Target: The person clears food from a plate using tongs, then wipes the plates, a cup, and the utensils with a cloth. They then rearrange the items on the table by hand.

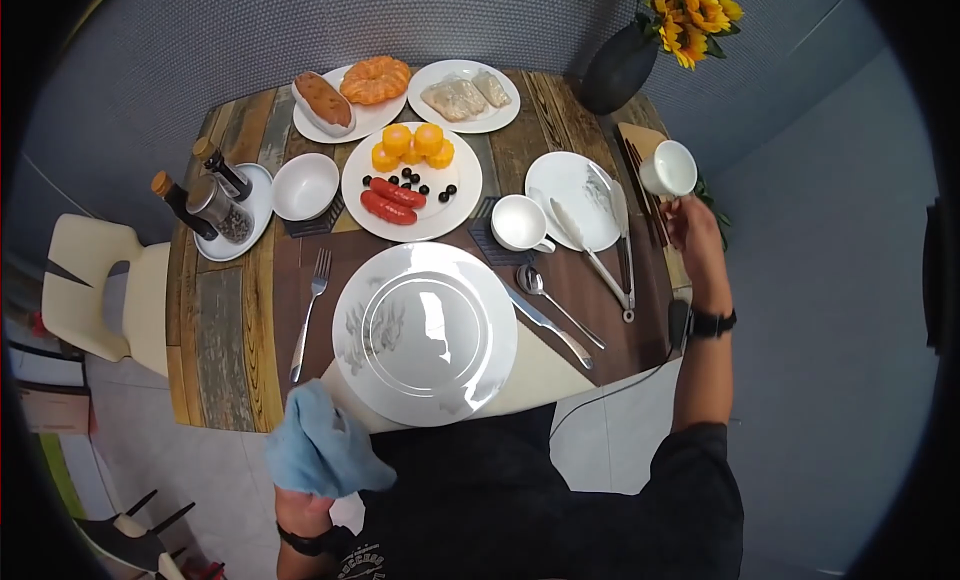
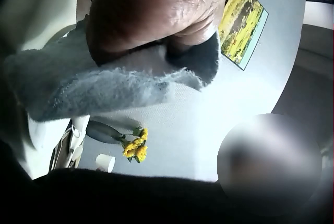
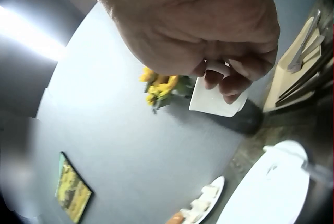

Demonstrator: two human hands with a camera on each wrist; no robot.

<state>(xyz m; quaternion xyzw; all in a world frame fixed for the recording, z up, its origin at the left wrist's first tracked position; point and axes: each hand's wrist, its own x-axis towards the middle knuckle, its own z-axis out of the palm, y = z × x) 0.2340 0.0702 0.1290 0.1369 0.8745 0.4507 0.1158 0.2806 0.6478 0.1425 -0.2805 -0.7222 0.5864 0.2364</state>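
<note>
Right hand [image 1: 692,232] grips a plain white cup [image 1: 668,168]; left hand [image 1: 300,505] clutches a blue cloth [image 1: 320,448], seemingly unlabelled.

A patchwork wooden surface [image 1: 225,320] carries a large white plate [image 1: 425,332] at its near edge, with a fork [image 1: 310,313] to its left and a knife [image 1: 548,327] and spoon [image 1: 555,302] to its right. Farther back lie food plates, a white bowl [image 1: 305,186], a cup [image 1: 522,223] and a dark vase [image 1: 617,70].

Left hand [image 1: 303,508] hanging low near the body, fingers [image 2: 156,10] curling tight in a grip. Right arm reaching forward, right hand [image 1: 693,232] raised, fingers [image 3: 235,78] pinching.
</note>
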